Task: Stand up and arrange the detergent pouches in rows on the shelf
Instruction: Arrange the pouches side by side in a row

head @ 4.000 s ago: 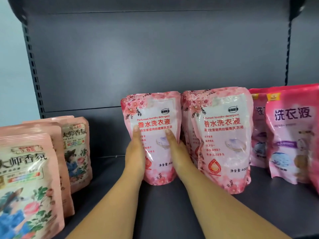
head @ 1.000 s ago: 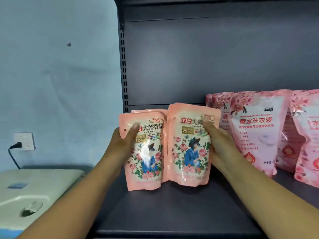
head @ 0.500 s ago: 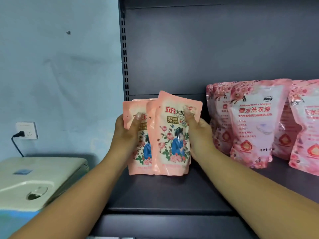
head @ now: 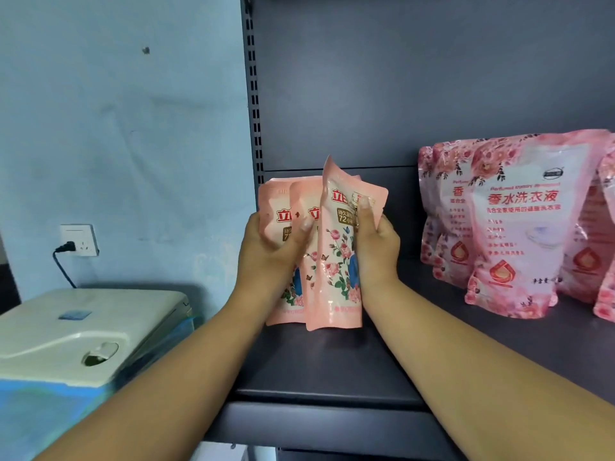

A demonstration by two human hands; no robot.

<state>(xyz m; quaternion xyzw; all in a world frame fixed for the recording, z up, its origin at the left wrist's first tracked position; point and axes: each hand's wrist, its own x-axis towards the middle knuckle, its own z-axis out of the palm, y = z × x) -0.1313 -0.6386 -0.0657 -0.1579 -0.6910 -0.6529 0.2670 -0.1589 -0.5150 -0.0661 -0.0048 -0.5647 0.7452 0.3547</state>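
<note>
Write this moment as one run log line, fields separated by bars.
left hand grips back peach rose-print pouches | right hand grips front peach rose-print pouch | pouches upright on dark metal shelf | arranging unfinished

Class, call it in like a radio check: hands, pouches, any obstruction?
Left hand and right hand both grip the peach rose pouches, bunched upright on the shelf. Pink pouches stand apart, right. Nothing blocking.

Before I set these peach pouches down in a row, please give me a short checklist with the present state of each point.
1. Left hand grips the rear peach pouches: ok.
2. Right hand grips the front peach pouch: ok.
3. Front pouch upright and facing forward: not ok, turned and bent.
4. Bare shelf below the pouches: ok.
5. Apart from the pink pouches: ok.
6. Pouch bottoms resting on the shelf: cannot tell.
</note>
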